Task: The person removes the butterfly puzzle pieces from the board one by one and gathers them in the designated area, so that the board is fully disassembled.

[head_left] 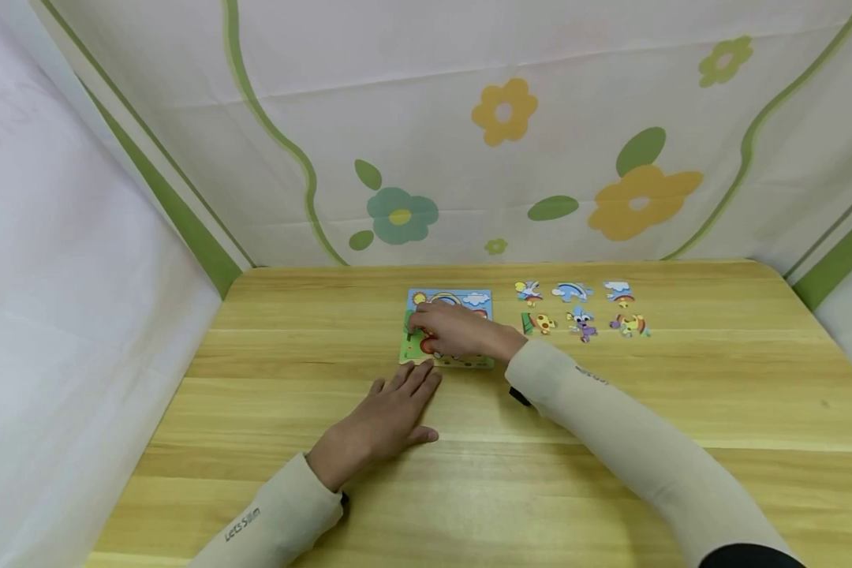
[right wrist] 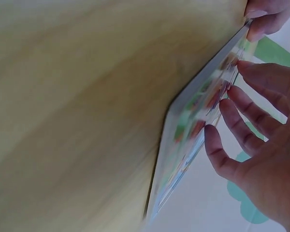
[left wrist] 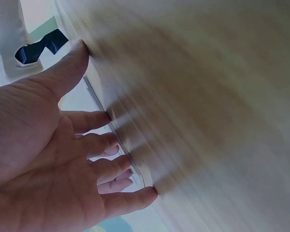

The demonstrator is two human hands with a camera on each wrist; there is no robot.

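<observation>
A colourful jigsaw puzzle board [head_left: 484, 363] with a sun, rainbow and cloud picture lies on the wooden table. Over it arches my right hand [head_left: 453, 327], which hides much of its middle. In the right wrist view, spread fingertips [right wrist: 210, 129] touch the picture side, with no loose piece showing between them. My left hand [head_left: 386, 418] rests palm down on the table, fingers extended and thumb apart. Its fingertips [left wrist: 147, 193] reach the board's near edge.
Several loose puzzle pieces lie in two rows right of the board, among them a rainbow piece [head_left: 572, 292], a cloud piece [head_left: 618, 291] and a purple figure piece [head_left: 582, 325]. A flowered cloth [head_left: 454, 173] hangs behind the table [head_left: 511, 489].
</observation>
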